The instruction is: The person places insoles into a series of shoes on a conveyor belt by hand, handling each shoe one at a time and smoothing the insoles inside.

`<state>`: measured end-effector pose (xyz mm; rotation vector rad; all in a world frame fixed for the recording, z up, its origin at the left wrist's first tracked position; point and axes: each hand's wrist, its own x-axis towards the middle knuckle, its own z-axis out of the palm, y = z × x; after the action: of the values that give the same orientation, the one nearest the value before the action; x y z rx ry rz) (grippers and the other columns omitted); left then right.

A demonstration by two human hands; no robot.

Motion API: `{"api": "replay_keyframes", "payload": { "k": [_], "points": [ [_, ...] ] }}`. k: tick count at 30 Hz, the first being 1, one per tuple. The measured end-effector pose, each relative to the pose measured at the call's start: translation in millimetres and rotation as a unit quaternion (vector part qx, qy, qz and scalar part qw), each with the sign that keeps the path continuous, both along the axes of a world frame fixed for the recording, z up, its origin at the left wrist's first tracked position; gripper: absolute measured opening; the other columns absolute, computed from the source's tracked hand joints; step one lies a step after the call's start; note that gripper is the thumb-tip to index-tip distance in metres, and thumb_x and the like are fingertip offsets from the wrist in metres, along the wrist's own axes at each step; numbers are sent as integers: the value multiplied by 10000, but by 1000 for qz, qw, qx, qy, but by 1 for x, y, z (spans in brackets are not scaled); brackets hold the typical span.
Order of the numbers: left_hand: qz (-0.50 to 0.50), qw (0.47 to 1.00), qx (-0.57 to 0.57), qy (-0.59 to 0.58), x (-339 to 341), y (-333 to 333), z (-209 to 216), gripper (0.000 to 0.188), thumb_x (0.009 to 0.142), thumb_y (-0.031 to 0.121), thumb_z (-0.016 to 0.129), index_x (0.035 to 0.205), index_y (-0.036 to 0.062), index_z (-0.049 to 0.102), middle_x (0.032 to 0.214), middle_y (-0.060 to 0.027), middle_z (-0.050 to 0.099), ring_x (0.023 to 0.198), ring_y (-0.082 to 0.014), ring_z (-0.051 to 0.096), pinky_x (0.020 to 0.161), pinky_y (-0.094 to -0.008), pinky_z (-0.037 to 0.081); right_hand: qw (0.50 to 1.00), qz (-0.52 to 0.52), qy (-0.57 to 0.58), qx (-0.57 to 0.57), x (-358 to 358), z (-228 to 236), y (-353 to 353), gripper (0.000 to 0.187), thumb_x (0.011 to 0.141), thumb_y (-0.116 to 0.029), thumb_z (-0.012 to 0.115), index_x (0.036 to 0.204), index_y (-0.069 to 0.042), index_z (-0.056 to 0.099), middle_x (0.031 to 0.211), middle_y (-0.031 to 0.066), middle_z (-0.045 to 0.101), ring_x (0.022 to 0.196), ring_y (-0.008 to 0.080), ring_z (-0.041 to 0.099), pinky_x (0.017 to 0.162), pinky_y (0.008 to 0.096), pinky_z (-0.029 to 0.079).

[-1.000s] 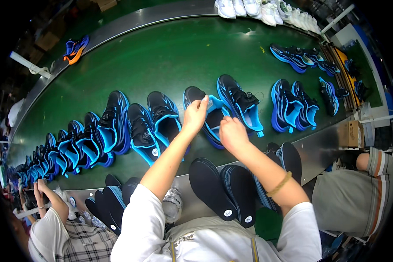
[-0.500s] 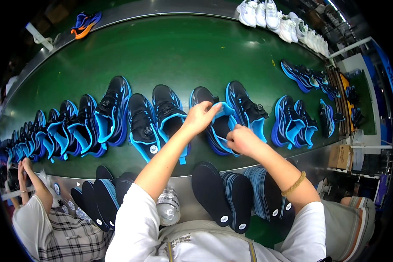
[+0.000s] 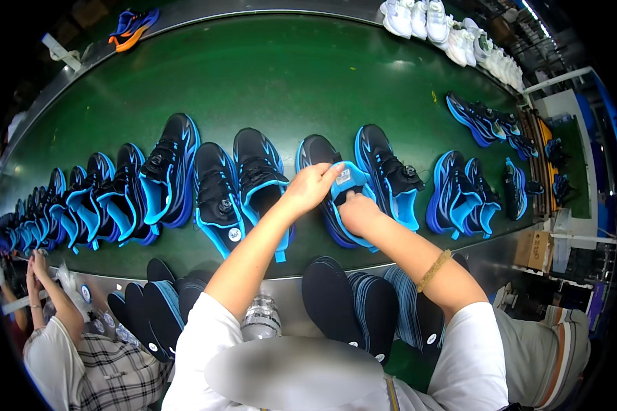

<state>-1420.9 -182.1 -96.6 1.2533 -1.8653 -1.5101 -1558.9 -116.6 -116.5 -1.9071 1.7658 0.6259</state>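
A black and blue sneaker [image 3: 317, 146] stands on the green surface in front of me, toe pointing away. My left hand [image 3: 311, 186] pinches the edge of its light-blue tongue [image 3: 350, 178], which is folded up so that a small white label shows. Into the shoe's opening reaches my right hand [image 3: 360, 215]; its fingertips are hidden inside. Just to the right stands a matching sneaker [image 3: 376, 149]. Left of my left forearm is another pair, a sneaker with a round white sticker inside [image 3: 214, 168] and its mate [image 3: 256, 147].
Stacks of black insoles [image 3: 330, 296] lie along the metal near edge, with more insoles [image 3: 159, 301] at left. A clear plastic bottle [image 3: 261, 316] stands near me. Sneakers line both sides; white shoes [image 3: 437, 22] sit at the far right. A co-worker's arm [image 3: 56, 291] shows at lower left.
My right hand has moved left from the shoe's collar into its opening. The tongue now faces up with its label showing. The shoes at left have shifted slightly left.
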Motion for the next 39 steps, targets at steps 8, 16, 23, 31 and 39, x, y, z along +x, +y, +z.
{"api": "replay_keyframes", "payload": {
  "k": [8,16,23,31,39],
  "points": [
    [114,993,-22,-19,-13,5,-5,365,830,270,589,1037,-7,473,665,-75,527,577,-178,511,519,-315,396,943,324,74,-3,-10,1,-4,237,807,-190,454,910,-95,645,928,60,601,955,206,530,805,309,390],
    [12,875,-446,-189,-20,12,-8,208,716,109,578,902,41,516,750,-80,530,662,-239,561,582,-362,428,952,168,-75,243,-7,81,0,553,856,-357,246,1100,56,520,989,206,605,1062,238,531,1090,409,28],
    [-4,845,-491,-213,-24,31,2,359,740,88,543,1078,-17,482,822,-67,497,713,-218,508,627,-318,387,947,47,-203,-245,-16,51,57,273,778,-231,505,877,8,594,874,157,609,961,269,548,1021,419,239],
    [-31,861,-492,-124,-13,75,15,413,761,43,570,1154,-40,474,725,-59,464,640,-208,474,579,-312,351,892,-233,-277,-271,-13,43,150,147,781,-147,624,837,-14,596,1078,237,526,828,392,579,675,414,489],
    [50,923,-357,-135,-22,3,1,155,767,94,601,861,2,519,763,-169,532,719,-360,546,623,-429,434,839,-231,-374,-321,4,47,101,90,797,-80,599,809,5,569,758,150,580,672,326,574,580,359,450]
  ]
}}
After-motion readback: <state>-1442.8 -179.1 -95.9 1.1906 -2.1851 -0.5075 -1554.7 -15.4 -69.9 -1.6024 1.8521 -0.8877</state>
